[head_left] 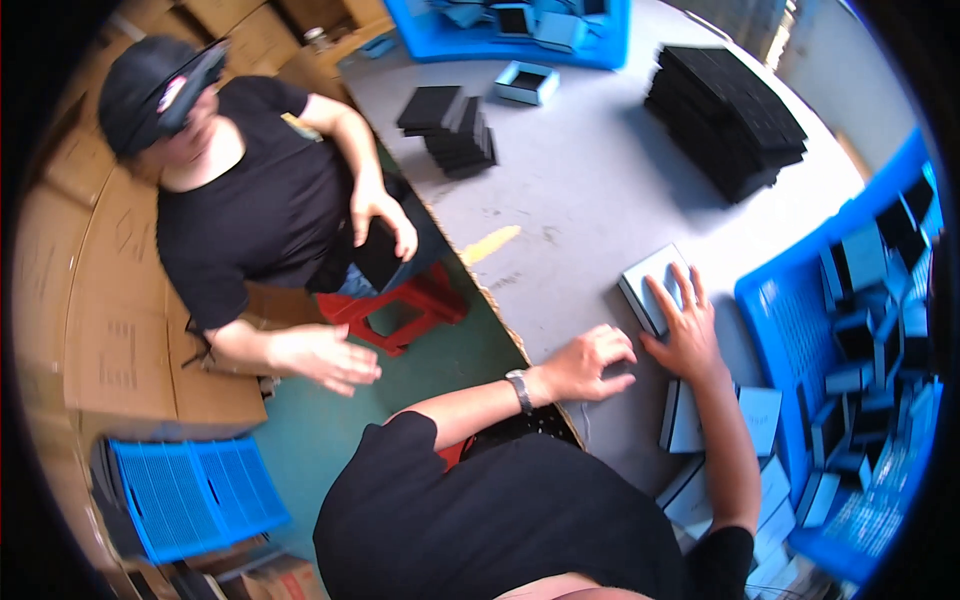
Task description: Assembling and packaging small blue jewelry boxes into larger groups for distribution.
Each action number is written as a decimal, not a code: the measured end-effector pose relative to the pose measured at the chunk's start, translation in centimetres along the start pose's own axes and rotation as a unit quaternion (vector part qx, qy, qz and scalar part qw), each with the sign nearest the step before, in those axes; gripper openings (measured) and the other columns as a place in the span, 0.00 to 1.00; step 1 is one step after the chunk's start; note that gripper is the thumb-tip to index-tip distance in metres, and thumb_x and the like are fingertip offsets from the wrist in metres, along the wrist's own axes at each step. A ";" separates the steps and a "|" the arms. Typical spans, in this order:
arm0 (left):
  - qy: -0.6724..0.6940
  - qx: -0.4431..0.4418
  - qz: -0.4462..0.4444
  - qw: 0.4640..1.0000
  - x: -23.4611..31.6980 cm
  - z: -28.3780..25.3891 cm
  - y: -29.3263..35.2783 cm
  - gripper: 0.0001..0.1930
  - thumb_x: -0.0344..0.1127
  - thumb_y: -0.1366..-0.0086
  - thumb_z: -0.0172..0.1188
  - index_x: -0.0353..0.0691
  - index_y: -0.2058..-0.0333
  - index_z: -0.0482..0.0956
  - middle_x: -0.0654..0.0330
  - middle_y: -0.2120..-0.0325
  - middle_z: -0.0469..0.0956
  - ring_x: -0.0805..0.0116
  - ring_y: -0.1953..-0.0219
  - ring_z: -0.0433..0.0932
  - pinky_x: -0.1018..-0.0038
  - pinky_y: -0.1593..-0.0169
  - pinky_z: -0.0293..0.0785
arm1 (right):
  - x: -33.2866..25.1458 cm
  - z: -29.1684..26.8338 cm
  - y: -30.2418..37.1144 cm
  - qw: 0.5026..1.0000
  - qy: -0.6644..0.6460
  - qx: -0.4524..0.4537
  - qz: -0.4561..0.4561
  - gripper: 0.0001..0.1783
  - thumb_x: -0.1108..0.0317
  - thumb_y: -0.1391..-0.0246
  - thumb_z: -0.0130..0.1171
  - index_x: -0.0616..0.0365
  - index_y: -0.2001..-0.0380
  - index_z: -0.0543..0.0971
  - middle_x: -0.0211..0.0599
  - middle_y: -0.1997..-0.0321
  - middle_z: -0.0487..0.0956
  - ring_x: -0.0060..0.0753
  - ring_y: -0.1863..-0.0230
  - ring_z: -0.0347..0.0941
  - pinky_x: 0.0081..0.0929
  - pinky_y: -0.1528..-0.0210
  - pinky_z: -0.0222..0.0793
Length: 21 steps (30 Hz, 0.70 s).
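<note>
A small box [647, 275], pale blue with a dark line along its side, lies closed on the grey table. My right hand [687, 328] rests over it, fingers spread across the lid and the thumb at its near edge. To the left, my left hand [588, 362] hovers above the table edge, wearing a wristwatch. Its fingers are loosely bent, the thumb stands apart, and nothing shows in it. Several similar closed boxes [762, 418] are piled beside and beneath my right forearm.
A blue crate [775, 335] of open boxes stands at right, another blue crate [510, 50] at the far end. Black pads are stacked in a large pile [725, 120] and a smaller one [455, 130] near an open box [526, 83]. A co-worker [260, 190] holds a black pad at left.
</note>
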<state>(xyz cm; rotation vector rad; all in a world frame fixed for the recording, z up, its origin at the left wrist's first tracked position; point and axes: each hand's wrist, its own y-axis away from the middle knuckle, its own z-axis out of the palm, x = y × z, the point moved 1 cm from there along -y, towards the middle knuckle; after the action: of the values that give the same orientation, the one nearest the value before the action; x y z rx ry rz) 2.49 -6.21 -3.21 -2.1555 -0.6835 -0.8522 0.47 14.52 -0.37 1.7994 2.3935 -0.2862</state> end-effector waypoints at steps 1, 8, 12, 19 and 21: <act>-0.024 -0.001 -0.001 1.000 0.3 0.1 0.3 0.11 0.34 0.45 0.69 0.38 0.64 0.79 0.55 0.61 0.78 0.54 0.56 0.76 0.63 0.50 0.75 | -0.3 -0.2 0.0 1.000 -0.001 -0.005 -0.004 0.49 0.57 0.61 0.74 0.31 0.32 0.66 0.44 0.23 0.52 0.61 0.23 0.42 0.64 0.34 0.57; -0.025 0.002 0.051 0.998 -0.1 0.6 0.1 0.12 0.36 0.47 0.70 0.39 0.66 0.80 0.55 0.63 0.80 0.53 0.55 0.77 0.62 0.47 0.73 | 0.7 0.3 1.1 0.995 -0.030 0.074 -0.054 0.47 0.54 0.64 0.77 0.37 0.36 0.72 0.49 0.29 0.63 0.62 0.26 0.51 0.60 0.33 0.59; -0.077 -0.013 0.002 0.997 -0.3 0.0 -0.7 0.12 0.36 0.47 0.70 0.37 0.67 0.80 0.51 0.65 0.80 0.53 0.59 0.78 0.61 0.53 0.74 | 1.7 1.1 -0.8 0.987 -0.030 0.127 -0.091 0.34 0.42 0.47 0.65 0.44 0.40 0.76 0.49 0.31 0.66 0.60 0.27 0.55 0.58 0.34 0.58; 0.079 -0.092 -0.024 0.992 -2.0 1.0 -1.0 0.07 0.26 0.36 0.64 0.34 0.59 0.81 0.59 0.61 0.79 0.72 0.62 0.76 0.77 0.58 0.74 | 5.7 -12.9 15.0 0.972 -0.068 0.195 0.110 0.27 0.45 0.38 0.58 0.54 0.45 0.78 0.45 0.40 0.76 0.42 0.41 0.73 0.36 0.46 0.74; 0.116 -0.122 0.010 0.986 -3.0 0.2 0.0 0.04 0.23 0.35 0.61 0.31 0.62 0.78 0.58 0.62 0.78 0.69 0.61 0.76 0.75 0.55 0.74 | 4.4 -11.6 25.3 0.925 -0.092 0.224 0.294 0.30 0.47 0.37 0.57 0.51 0.39 0.70 0.45 0.35 0.71 0.44 0.35 0.64 0.39 0.38 0.62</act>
<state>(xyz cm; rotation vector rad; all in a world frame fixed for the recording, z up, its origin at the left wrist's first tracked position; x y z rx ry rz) 0.62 -6.73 -5.55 -2.2230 -0.4579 -1.2065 23.64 28.15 8.16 2.4413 1.6376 -0.9281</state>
